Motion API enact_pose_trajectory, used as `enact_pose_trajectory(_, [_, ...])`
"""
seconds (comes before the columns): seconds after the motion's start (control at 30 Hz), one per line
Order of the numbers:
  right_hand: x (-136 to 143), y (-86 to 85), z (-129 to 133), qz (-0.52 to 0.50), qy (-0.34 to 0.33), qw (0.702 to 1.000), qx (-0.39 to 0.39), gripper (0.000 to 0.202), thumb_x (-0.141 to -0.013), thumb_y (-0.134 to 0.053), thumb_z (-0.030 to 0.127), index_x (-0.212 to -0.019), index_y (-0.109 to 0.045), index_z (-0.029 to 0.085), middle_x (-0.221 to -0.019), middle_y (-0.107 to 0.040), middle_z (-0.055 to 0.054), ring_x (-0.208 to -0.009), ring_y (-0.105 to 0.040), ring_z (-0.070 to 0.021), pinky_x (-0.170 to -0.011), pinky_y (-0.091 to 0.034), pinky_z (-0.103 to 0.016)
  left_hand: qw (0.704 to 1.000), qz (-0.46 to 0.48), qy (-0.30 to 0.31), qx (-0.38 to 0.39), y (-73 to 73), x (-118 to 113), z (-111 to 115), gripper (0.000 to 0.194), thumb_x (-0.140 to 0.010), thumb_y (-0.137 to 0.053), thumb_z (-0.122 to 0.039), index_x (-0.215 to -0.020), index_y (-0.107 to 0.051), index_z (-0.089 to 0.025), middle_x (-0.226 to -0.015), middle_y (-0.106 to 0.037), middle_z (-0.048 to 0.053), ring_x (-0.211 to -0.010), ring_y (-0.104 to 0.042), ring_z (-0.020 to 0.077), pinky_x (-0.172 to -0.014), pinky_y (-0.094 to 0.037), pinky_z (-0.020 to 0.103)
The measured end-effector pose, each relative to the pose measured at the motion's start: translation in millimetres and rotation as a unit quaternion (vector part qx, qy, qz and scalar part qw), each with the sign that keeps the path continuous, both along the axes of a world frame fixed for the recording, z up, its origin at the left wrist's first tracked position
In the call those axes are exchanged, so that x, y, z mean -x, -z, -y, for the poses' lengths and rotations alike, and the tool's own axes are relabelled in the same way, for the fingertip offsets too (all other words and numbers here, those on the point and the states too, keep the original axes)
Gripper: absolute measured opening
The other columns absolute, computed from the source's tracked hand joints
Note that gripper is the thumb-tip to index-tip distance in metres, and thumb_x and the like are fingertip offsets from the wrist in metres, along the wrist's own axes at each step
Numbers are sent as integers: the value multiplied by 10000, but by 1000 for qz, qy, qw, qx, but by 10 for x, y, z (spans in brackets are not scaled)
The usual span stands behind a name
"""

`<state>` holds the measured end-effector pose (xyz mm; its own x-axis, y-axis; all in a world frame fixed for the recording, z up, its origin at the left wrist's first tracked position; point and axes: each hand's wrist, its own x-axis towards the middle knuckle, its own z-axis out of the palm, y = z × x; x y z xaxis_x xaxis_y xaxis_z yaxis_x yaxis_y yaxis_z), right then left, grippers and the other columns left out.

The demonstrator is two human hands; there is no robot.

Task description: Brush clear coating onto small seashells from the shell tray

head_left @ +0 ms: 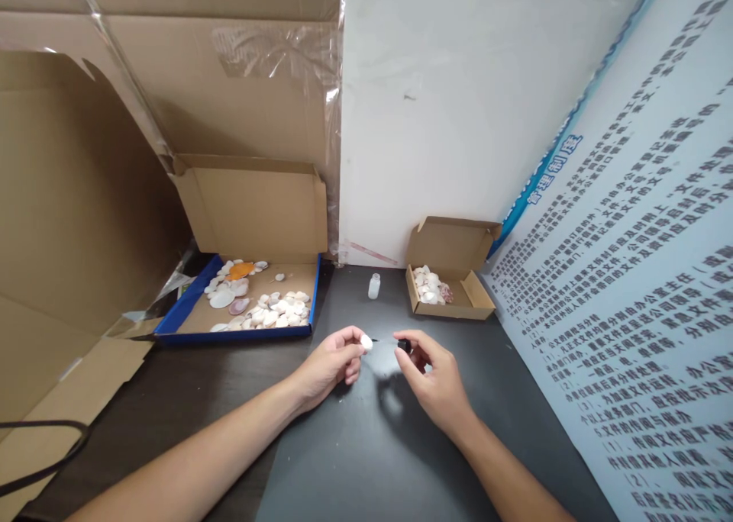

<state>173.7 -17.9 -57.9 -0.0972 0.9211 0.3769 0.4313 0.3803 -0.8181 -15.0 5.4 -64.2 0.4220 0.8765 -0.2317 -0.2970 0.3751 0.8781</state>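
Between the thumb and fingers of my left hand (332, 363) is a small white seashell (366, 343). My right hand (436, 377) pinches a black brush cap (404, 346). A thin stem runs from the cap towards the shell, and its dark brush tip is at or close to the shell's edge; whether they touch I cannot tell. Both hands are held over the dark grey mat (343, 461). Behind them a small translucent white bottle (374, 286) stands upright with its cap off.
At the left, an open blue-edged cardboard box (234, 338) holds many white shells and an orange one (240, 271). A smaller open cardboard box (458, 311) with shells stands back right. Cardboard walls (257, 95) and a printed board (630, 278) border the table.
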Motion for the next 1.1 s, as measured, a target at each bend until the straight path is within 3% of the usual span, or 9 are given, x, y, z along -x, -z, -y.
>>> enact_pose_trajectory(0.43, [-7, -9, -12, -18, -1, 1000, -3, 210, -877, -548, 300, -1012, -654, 179, -655, -501, 18, -537, -467, -119, -511, -402, -223, 998, -34, 23, -43, 45, 1, 0, 288, -762, -683, -394, -814, -491, -186, -496, -382, -98, -433, -297, 53, -448, -291, 190])
enact_pose_trajectory(1.1, [-14, -7, -4, -38, -9, 999, 18, 203, -885, -538, 310, -993, -636, 169, -621, -447, 39, -532, -444, -115, -508, -387, -219, 995, -57, 45, -72, 77, 13, 11, 256, -814, -625, -381, -810, -449, -195, -549, -352, -95, -459, -272, 53, -452, -293, 190])
